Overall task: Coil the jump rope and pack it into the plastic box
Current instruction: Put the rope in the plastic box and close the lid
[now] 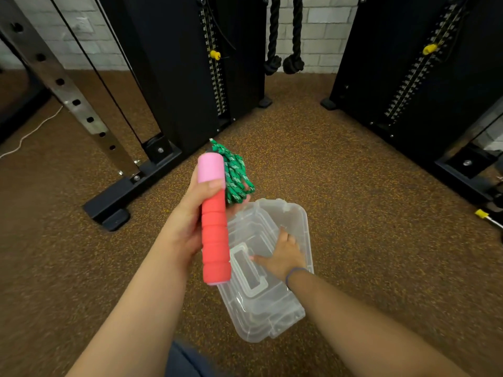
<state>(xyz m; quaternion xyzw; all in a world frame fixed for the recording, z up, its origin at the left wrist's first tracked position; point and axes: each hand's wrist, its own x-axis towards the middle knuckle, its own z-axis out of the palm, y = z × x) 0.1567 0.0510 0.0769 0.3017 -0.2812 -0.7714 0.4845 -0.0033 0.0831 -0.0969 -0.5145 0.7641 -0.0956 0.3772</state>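
My left hand (187,213) holds the coiled jump rope (215,235) above the plastic box (272,308), fingers curled round its handles. Right hand (285,255) rests on the box on the floor (381,240), fingers straight.

Our bare left forearm reaches in from the lower left, with the hand raised. Our left grip (190,213) is curled round the jump rope (215,235), the thumb laid across the front of its handle and the fingers hidden behind it. Our right forearm comes in from the lower right, sitting lower, with a thin band (292,273) on the wrist. Our right grip (285,254) lies inside the plastic box (299,213), fingers straight and thumb spread to the left. The two grips do not touch.
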